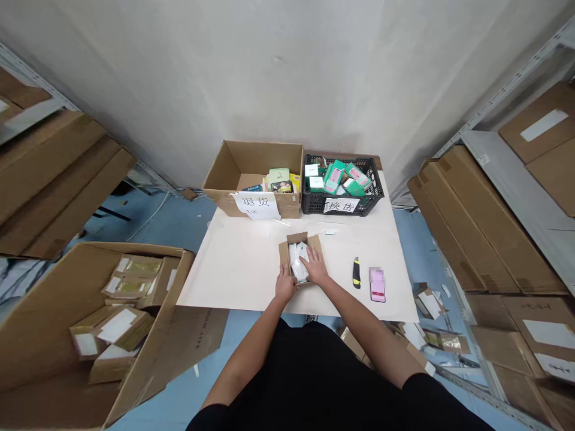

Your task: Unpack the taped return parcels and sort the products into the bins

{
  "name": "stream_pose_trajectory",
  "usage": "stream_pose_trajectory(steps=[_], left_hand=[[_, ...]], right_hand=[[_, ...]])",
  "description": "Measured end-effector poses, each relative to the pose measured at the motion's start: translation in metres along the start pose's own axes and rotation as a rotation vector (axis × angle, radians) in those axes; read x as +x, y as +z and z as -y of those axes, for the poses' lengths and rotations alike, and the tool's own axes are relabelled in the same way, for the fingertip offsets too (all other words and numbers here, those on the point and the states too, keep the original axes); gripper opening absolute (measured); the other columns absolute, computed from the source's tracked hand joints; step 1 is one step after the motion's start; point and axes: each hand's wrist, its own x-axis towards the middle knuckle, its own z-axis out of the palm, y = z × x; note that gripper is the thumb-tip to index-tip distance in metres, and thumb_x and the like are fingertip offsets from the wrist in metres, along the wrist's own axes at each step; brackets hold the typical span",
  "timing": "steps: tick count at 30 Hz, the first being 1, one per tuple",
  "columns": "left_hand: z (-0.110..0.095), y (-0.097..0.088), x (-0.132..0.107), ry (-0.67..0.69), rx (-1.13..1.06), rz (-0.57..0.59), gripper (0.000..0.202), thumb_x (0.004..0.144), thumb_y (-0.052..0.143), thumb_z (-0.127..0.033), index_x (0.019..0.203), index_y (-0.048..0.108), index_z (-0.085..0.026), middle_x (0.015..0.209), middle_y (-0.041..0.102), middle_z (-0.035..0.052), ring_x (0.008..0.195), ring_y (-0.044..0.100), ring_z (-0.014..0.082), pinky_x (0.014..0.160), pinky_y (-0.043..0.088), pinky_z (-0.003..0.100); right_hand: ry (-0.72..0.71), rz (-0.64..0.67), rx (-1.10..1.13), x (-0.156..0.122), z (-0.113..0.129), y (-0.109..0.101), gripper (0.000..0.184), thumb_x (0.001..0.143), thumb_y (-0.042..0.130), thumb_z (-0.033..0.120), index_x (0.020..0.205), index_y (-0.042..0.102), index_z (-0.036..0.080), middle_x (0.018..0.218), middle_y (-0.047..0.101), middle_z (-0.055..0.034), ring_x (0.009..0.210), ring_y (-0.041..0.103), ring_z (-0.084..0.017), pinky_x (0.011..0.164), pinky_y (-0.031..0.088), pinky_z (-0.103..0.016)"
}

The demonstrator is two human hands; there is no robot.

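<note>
A small cardboard box (284,252) stands on the white table with its flaps up. White packets (295,260) fill it, seemingly in clear plastic wrap. My left hand (285,284) grips the box at its near left corner. My right hand (315,267) reaches over the right side, fingers spread and lying on the white packets. To the right of the box lie a yellow and black utility knife (356,273) and a phone (378,286) with a pink screen.
At the table's back stand a larger cardboard box (220,173) holding small packs and a black crate (377,194) of green and white boxes. A big carton (179,281) with taped parcels is on the left floor. Loaded shelves (494,173) flank both sides.
</note>
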Motion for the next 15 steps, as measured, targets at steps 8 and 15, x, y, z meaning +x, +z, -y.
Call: stream_pose_trajectory(steps=[8, 15], left_hand=[[-0.007, -0.003, -0.001, 0.02, 0.026, -0.004, 0.009, 0.078, 0.083, -0.019, 0.084, 0.077, -0.015, 0.178, 0.009, 0.0083, 0.162, 0.009, 0.0426, 0.121, 0.04, 0.049], [0.004, -0.004, 0.003, 0.014, -0.008, -0.024, 0.008, 0.082, 0.08, -0.024, 0.088, 0.077, -0.019, 0.177, 0.016, 0.0042, 0.163, 0.011, 0.0386, 0.121, 0.039, 0.047]], right_hand=[[-0.044, -0.011, -0.057, -0.005, -0.004, -0.003, 0.12, 0.071, 0.089, 0.018, 0.168, 0.022, 0.034, 0.177, -0.004, -0.0111, 0.163, -0.003, -0.041, 0.127, 0.007, -0.063], [-0.008, -0.246, 0.033, -0.019, -0.003, -0.041, 0.105, 0.079, 0.081, 0.019, 0.168, 0.026, 0.029, 0.178, 0.003, -0.0115, 0.161, 0.013, -0.04, 0.123, 0.03, -0.053]])
